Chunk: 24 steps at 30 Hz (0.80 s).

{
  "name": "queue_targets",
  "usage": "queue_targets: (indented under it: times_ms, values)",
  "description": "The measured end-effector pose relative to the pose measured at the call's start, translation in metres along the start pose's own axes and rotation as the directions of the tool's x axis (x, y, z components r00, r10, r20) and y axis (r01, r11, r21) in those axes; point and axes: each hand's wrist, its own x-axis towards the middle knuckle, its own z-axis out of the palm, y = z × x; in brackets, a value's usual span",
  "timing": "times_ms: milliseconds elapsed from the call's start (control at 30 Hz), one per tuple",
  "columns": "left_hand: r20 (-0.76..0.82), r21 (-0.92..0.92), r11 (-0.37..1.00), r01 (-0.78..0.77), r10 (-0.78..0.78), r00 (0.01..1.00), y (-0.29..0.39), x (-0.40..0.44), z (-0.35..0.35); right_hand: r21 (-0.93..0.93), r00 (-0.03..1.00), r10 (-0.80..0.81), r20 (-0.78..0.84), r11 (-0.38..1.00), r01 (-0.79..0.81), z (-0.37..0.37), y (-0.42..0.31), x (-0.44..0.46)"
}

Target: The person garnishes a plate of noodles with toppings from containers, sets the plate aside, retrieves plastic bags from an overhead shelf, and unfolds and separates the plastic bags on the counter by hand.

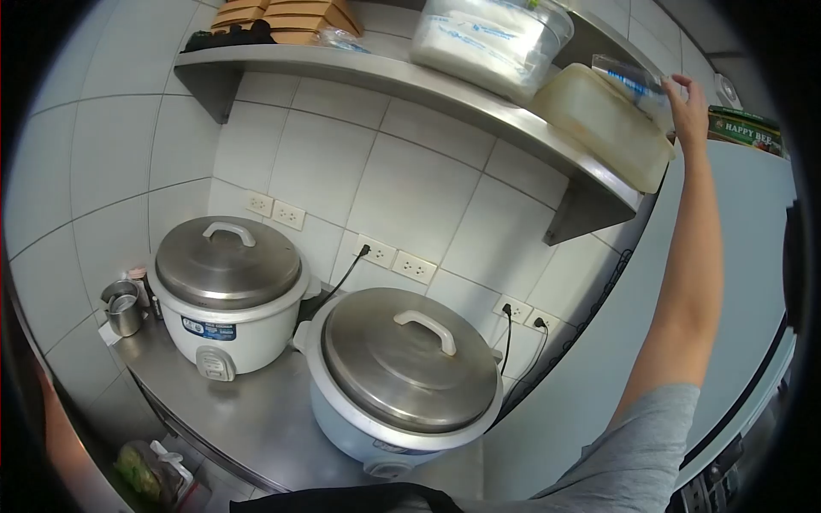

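Note:
My right hand (pixel 687 107) is raised to the right end of the steel shelf, its fingers closed at the edge of a clear plastic bag with blue print (pixel 637 88). The bag rests against a cloudy, yellowish plastic container (pixel 599 128) that stands tilted on the shelf. Beside that container is a clear tub (pixel 492 47) holding white packages with blue print. Of my left arm only a strip of forearm shows at the lower left edge; the left hand is out of view.
Two large rice cookers with lids, one at left (pixel 227 265) and one in the middle (pixel 402 359), stand on a steel counter (pixel 180 368). Metal cups (pixel 126 308) sit by the wall. A pale fridge-like cabinet (pixel 633 308) rises at right. Brown boxes (pixel 308 19) lie on the shelf (pixel 359 64).

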Motion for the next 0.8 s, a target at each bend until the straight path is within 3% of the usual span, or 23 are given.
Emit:
queue_targets:
  times_ms: [67, 100, 200, 233, 333, 367, 400, 467, 500, 600, 700, 733, 800]
  values:
    - [-0.026, -0.073, 0.997, 0.019, -0.021, 0.999, -0.003, -0.004, 0.017, -0.285, 0.973, -0.196, -0.120, 0.946, 0.156, -0.006, -0.031, -0.009]
    - [0.045, -0.072, 0.997, 0.024, -0.020, 0.999, -0.004, -0.006, 0.019, -0.241, 0.969, -0.223, -0.105, 0.951, 0.193, -0.004, -0.053, -0.018]
    - [0.201, -0.075, 0.996, 0.037, -0.021, 0.979, -0.007, -0.007, 0.024, -0.129, 0.931, -0.022, 0.363, 0.989, 0.074, 0.009, -0.057, -0.032]
    - [0.221, -0.080, 0.996, 0.038, -0.019, 0.975, -0.008, -0.007, 0.022, -0.302, 0.898, 0.076, 0.434, 0.951, 0.065, 0.002, -0.075, -0.036]
    - [0.233, -0.113, 0.991, 0.071, -0.043, 0.971, -0.008, -0.009, 0.027, -0.330, 0.956, 0.251, 0.151, 0.924, -0.190, 0.003, -0.063, -0.036]
    - [0.227, -0.128, 0.989, 0.080, -0.049, 0.973, -0.007, -0.009, 0.027, -0.267, 0.971, 0.228, -0.077, 0.933, -0.240, 0.004, -0.058, -0.043]
    - [0.219, -0.144, 0.986, 0.086, -0.053, 0.974, -0.007, -0.008, 0.030, -0.149, 0.928, 0.279, -0.248, 0.935, -0.321, 0.003, -0.053, -0.045]
    - [0.152, -0.158, 0.984, 0.084, -0.060, 0.987, -0.005, -0.011, 0.034, 0.123, 0.744, 0.399, -0.537, 0.909, -0.399, 0.000, -0.045, -0.043]
    - [0.122, -0.160, 0.984, 0.082, -0.063, 0.991, -0.005, -0.012, 0.034, 0.243, 0.686, 0.453, -0.570, 0.890, -0.386, -0.009, -0.053, -0.043]
    - [0.279, -0.085, 0.992, 0.091, -0.064, 0.958, -0.005, -0.008, 0.027, 0.312, 0.560, 0.501, -0.659, 0.860, -0.403, -0.021, -0.060, -0.041]
    - [0.065, -0.218, 0.972, 0.091, -0.078, 0.995, -0.005, -0.009, 0.030, 0.281, 0.592, 0.473, -0.652, 0.877, -0.390, -0.024, -0.082, -0.047]
    - [-0.028, -0.262, 0.962, 0.079, -0.090, 0.996, -0.005, -0.010, 0.032, 0.299, 0.670, 0.467, -0.577, 0.884, -0.359, -0.026, -0.097, -0.053]
    - [0.095, -0.540, 0.808, 0.237, -0.221, 0.971, -0.002, -0.014, 0.064, 0.354, 0.805, 0.435, -0.403, 0.885, -0.301, -0.030, -0.142, -0.075]
